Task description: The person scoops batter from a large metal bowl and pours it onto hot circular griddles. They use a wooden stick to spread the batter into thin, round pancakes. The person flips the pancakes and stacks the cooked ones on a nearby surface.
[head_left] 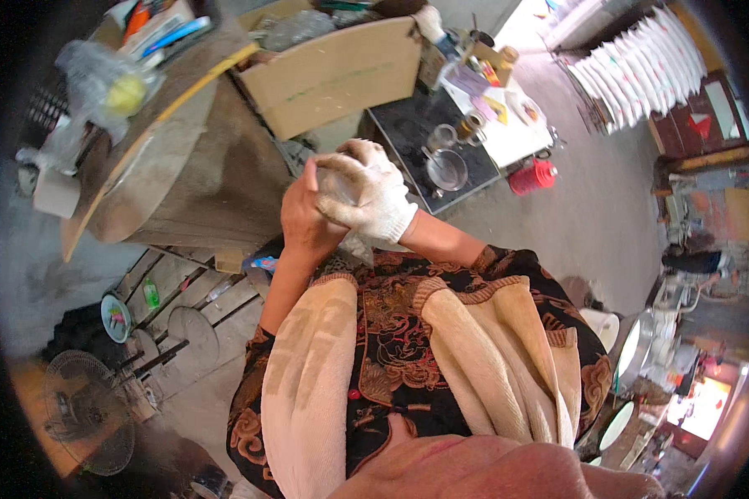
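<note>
In the middle of the view my two hands are together in front of my chest. My left hand [312, 218] is bare, its thumb pointing up. My right hand [377, 193] wears a white knit work glove, soiled at the fingers. A pale, greyish rounded object [338, 184] shows between the palms and the gloved fingers; its kind is unclear and much of it is hidden. Just beyond the hands stands a cardboard box [337, 78]. A towel [312, 387] hangs around my neck over a dark patterned top [399, 330].
A black panel [406, 131] carries a glass mug [447, 169] and jars, with a red bottle [532, 177] beside it. At left is a wooden table [206, 193] with a yellow edge. A pedestal fan [87, 411] and slatted pallet [181, 274] lie lower left. Another gloved hand [429, 24] is beyond the box.
</note>
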{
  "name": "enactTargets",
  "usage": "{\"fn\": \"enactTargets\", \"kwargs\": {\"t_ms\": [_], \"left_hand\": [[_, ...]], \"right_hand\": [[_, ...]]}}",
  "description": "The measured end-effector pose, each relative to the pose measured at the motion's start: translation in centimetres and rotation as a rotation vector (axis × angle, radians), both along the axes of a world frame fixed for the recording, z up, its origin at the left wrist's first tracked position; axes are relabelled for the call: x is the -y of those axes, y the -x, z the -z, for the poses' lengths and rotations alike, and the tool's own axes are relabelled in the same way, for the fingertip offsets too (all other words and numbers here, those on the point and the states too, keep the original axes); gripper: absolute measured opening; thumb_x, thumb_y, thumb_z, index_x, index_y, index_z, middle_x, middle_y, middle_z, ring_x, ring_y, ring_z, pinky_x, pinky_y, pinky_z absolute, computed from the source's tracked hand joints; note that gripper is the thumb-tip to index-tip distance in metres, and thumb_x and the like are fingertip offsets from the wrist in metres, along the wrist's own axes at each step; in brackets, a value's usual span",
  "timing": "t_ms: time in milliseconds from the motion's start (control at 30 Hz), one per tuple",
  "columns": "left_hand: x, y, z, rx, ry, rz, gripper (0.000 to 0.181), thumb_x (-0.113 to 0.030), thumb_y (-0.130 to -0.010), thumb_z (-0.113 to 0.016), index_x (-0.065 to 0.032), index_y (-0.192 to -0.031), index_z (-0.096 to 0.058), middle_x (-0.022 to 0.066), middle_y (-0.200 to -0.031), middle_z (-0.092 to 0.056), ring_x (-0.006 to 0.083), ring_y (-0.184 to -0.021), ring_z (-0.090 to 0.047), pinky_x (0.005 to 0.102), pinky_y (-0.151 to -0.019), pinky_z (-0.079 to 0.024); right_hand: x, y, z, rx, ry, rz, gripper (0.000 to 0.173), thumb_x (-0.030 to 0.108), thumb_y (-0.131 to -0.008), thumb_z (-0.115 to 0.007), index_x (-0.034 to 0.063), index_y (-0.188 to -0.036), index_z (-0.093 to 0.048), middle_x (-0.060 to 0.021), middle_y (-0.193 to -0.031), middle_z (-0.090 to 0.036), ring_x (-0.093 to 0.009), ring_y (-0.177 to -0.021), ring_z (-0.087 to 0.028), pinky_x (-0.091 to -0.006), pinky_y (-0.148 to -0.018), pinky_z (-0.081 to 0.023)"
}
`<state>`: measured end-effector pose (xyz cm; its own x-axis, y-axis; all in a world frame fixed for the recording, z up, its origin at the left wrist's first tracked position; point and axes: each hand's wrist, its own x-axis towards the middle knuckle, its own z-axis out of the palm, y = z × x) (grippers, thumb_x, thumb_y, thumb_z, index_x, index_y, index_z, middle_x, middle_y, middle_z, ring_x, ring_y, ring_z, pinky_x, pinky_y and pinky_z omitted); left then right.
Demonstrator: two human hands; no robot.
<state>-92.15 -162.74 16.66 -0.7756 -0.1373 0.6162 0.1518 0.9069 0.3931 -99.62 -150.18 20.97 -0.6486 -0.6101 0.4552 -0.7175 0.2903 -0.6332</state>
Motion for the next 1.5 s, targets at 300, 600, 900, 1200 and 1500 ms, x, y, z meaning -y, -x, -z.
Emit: {"fn": "enactTargets", "kwargs": {"t_ms": [300, 600, 900, 1200, 1500], "left_hand": [[-11.1, 1.2, 4.8, 0.203, -0.537, 0.494, 0.095, -0.021, -0.059, -0.083, -0.0010, -0.138, -0.033, 0.0164, -0.121, -0.056, 0.0313, -0.108, -0.057, 0.0380, -0.091, -0.046], [-18.2, -0.1, 10.3, 0.797, -0.751, 0.811, 0.089, -0.023, -0.061, -0.085, -0.0039, -0.134, -0.037, 0.0125, -0.128, -0.050, 0.0225, -0.120, -0.048, 0.0360, -0.099, -0.040], [-20.0, 3.5, 7.9, 1.226, -1.116, 1.407, 0.090, -0.022, -0.062, -0.085, -0.0037, -0.135, -0.036, 0.0117, -0.128, -0.050, 0.0207, -0.120, -0.048, 0.0351, -0.100, -0.040], [-20.2, 7.0, 7.9, 1.481, -1.176, 1.760, 0.091, -0.022, -0.062, -0.085, -0.0035, -0.136, -0.035, 0.0109, -0.129, -0.050, 0.0188, -0.119, -0.047, 0.0341, -0.100, -0.039], [-18.7, 7.6, 5.1, 1.010, -1.031, 1.343, 0.091, -0.022, -0.063, -0.084, -0.0033, -0.137, -0.034, 0.0101, -0.129, -0.050, 0.0170, -0.118, -0.047, 0.0332, -0.101, -0.038]], "right_hand": [[-14.1, -0.6, 0.9, -0.110, 0.054, 0.019, 0.041, 0.037, -0.066, -0.071, 0.0181, -0.102, -0.066, -0.0137, -0.099, -0.053, -0.034, -0.092, -0.051, -0.0436, -0.080, -0.044], [-23.1, -3.1, 2.0, -0.027, -0.091, -0.012, 0.033, 0.021, -0.064, -0.072, 0.0133, -0.096, -0.070, -0.0128, -0.098, -0.056, -0.032, -0.084, -0.056, -0.0393, -0.076, -0.047], [-25.3, 0.7, 1.2, -0.360, -0.006, -0.783, 0.056, 0.038, -0.060, -0.076, 0.0191, -0.111, -0.063, -0.0141, -0.111, -0.053, -0.034, -0.096, -0.055, -0.0445, -0.081, -0.046], [-27.7, 4.0, 0.6, -0.580, 0.232, -0.791, 0.062, 0.043, -0.059, -0.076, 0.0113, -0.111, -0.064, -0.0082, -0.098, -0.052, -0.030, -0.089, -0.054, -0.0393, -0.078, -0.048], [-27.4, 1.7, -3.0, -0.273, -0.459, -0.158, 0.093, 0.062, -0.060, -0.070, 0.0189, -0.137, -0.040, -0.0185, -0.120, -0.049, -0.040, -0.108, -0.051, -0.0495, -0.087, -0.045]]}}
